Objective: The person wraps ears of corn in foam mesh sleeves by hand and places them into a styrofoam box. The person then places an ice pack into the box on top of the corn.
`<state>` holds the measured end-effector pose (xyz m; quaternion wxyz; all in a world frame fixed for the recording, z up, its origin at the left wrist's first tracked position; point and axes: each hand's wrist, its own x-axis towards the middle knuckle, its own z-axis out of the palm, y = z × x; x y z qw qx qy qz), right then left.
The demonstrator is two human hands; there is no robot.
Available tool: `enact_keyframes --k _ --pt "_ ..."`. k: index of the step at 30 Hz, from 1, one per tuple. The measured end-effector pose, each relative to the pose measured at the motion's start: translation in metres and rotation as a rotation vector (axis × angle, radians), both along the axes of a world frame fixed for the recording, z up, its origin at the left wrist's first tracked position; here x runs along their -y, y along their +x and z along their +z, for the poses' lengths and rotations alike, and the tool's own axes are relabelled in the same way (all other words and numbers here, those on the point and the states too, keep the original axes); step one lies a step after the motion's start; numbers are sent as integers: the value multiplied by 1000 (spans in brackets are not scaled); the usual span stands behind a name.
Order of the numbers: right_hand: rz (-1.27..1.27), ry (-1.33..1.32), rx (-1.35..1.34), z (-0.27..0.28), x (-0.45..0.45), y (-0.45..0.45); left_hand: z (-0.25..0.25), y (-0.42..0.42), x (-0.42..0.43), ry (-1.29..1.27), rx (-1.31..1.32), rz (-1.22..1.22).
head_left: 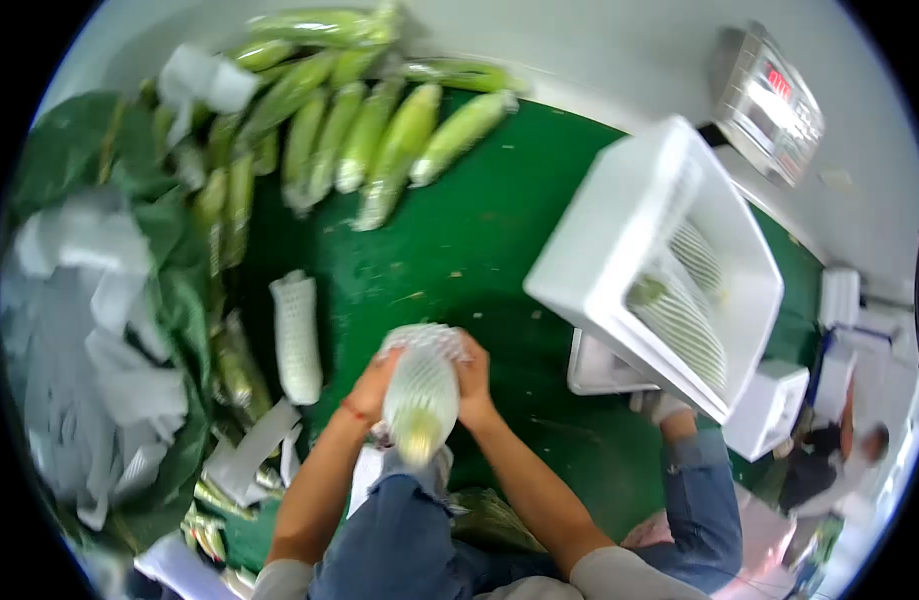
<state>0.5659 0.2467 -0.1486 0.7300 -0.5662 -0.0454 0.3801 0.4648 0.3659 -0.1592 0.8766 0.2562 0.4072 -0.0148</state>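
Observation:
Both hands are wrapped around a long pale-green vegetable in a white foam net sleeve (422, 390). It points towards me, with its yellowish-green end bare. My left hand (376, 385), with a red string at the wrist, closes on its left side. My right hand (472, 377) grips the right side near the bunched far end of the net. To the left, another white foam net sleeve (297, 340) lies on the green floor. I cannot make out the vegetable's exact kind.
Several long green vegetables in clear film (394, 150) lie by the wall. A white foam box (619, 215) holding netted vegetables tilts at right, near a digital scale (772, 100). A green sack (179, 260) with white foam sleeves stands left. Another person (829, 460) is far right.

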Motion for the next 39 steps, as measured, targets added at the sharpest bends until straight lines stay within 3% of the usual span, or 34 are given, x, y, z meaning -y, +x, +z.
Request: enact_keyframes --k 1,3,4,5,6,7,8,9,10,11,13,15,17,19,22,25,27,29,31,32,34,35,37,38,39 --pt "152 -66 279 2 6 10 29 10 -6 -44 22 -58" --pt "-52 -59 96 59 0 18 78 43 -9 121 70 -27" --pt "-75 136 -479 77 17 22 99 55 -7 243 115 -24" --pt "36 377 -906 87 41 24 88 63 -7 741 330 -131" --pt "54 308 -1092 99 68 17 114 78 -8 1158 406 -314" --pt "295 124 -859 122 88 20 144 89 -1 1269 491 -367" --pt "343 -9 -833 154 107 38 154 95 10 1333 587 -346" --pt "323 50 -757 165 148 50 159 98 18 1398 681 -325" --pt "280 -13 -541 186 182 71 162 98 23 1535 698 -398" --pt "252 -163 -156 209 218 104 165 96 28 1665 703 -479" --pt "293 -674 884 229 296 171 167 98 38 1680 689 -617" --pt "151 -1126 1223 285 185 222 156 96 46 1711 684 -649" --pt "287 -1250 1332 242 187 262 147 89 45 1693 635 -596" --pt "593 -1283 1257 186 204 289 135 75 30 1685 452 -469" --pt "586 -1167 1212 184 186 299 121 46 -1 1738 152 -373" --pt "529 -1121 1327 169 186 293 95 -13 -49 1954 -515 -385" --pt "559 -1165 1322 171 176 285 64 -48 -63 1883 -859 -521" --pt "632 -1187 1262 194 165 274 13 -81 -77 1561 -902 -478" --pt "422 -1040 1512 206 172 266 32 -70 -74 1458 -901 -524" --pt "333 -942 1627 205 177 269 16 -75 -80 1382 -736 -361" --pt "199 -889 1539 252 183 239 -28 -103 -96 1168 -400 -73" --pt "135 -863 1481 278 187 220 15 -84 -91 730 -277 73" --pt "239 -834 1394 327 192 182 72 -61 -67 559 38 221" --pt "257 -810 1323 341 191 165 81 -54 -58 583 199 182" --pt "315 -801 1147 354 186 150 111 -32 -38 564 188 229"
